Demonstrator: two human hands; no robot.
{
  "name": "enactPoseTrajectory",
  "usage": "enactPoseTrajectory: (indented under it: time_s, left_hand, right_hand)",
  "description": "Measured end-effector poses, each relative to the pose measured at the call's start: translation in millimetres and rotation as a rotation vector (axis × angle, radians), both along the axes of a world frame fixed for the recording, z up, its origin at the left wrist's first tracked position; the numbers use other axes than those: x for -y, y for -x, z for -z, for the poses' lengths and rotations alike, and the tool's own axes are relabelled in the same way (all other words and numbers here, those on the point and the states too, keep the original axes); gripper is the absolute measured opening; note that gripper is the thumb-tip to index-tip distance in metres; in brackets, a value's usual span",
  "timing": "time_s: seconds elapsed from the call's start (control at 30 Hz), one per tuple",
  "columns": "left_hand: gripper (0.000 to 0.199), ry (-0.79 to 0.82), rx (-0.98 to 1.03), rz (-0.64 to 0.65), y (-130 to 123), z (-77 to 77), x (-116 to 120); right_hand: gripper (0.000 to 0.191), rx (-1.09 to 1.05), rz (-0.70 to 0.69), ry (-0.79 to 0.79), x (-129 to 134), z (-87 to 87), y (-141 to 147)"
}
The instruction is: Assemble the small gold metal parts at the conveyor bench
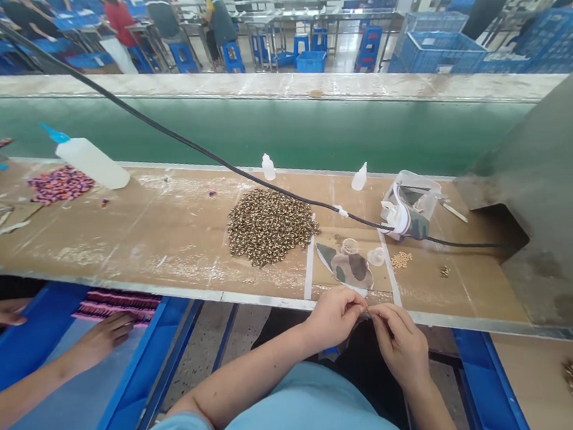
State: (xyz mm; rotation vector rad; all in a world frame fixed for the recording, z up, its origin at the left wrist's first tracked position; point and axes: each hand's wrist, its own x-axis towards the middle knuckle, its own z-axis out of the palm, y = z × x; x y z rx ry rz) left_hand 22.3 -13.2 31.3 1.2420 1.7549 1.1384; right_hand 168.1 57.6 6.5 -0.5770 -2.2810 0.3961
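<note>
At the bench's front edge my left hand [336, 316] and my right hand [400, 342] meet fingertip to fingertip. Both pinch something too small to make out. Just beyond them lies a camouflage-patterned cloth [352, 268], with a small clear round cup [349, 245] on it and a clear lid-like piece [376, 256] at its right. A large pile of small brown-and-gold pieces [270, 226] sits to the left of the cloth. To the right are a little heap of pale beads [401, 260] and several dark gold pieces [444, 271].
Two small white bottles [268, 168] [359, 178] and a clear plastic box [428, 192] stand farther back. A black cable crosses above the bench [182, 231]. At left, another person's hand [109, 334] touches pink strips in a blue tray. A metal housing [556, 205] bounds the right.
</note>
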Motion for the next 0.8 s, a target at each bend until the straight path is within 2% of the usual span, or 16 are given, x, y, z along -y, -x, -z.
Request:
enactPoseTrajectory:
  time_s: [0.13,0.27,0.47,0.57,0.8]
  left_hand:
    - [0.017,0.021,0.008,-0.007,3,1.5,-2]
    - [0.015,0.031,0.081,-0.064,4,5.2,-4]
    - [0.013,0.066,0.426,-0.141,4,16.8,-9]
    - [0.012,0.061,0.526,-0.170,6,19.1,-9]
    - [0.013,0.109,0.467,-0.183,9,16.8,-7]
  right_hand:
    - [0.014,0.012,-0.037,-0.020,-5,1.0,3]
    - [0.015,0.012,-0.037,0.048,-10,5.3,8]
    - [0.017,-0.050,0.031,0.180,-10,9.9,19]
    - [0.018,-0.071,0.088,0.279,-9,11.5,23]
    - [0.020,-0.120,0.148,0.481,-12,19.8,22]
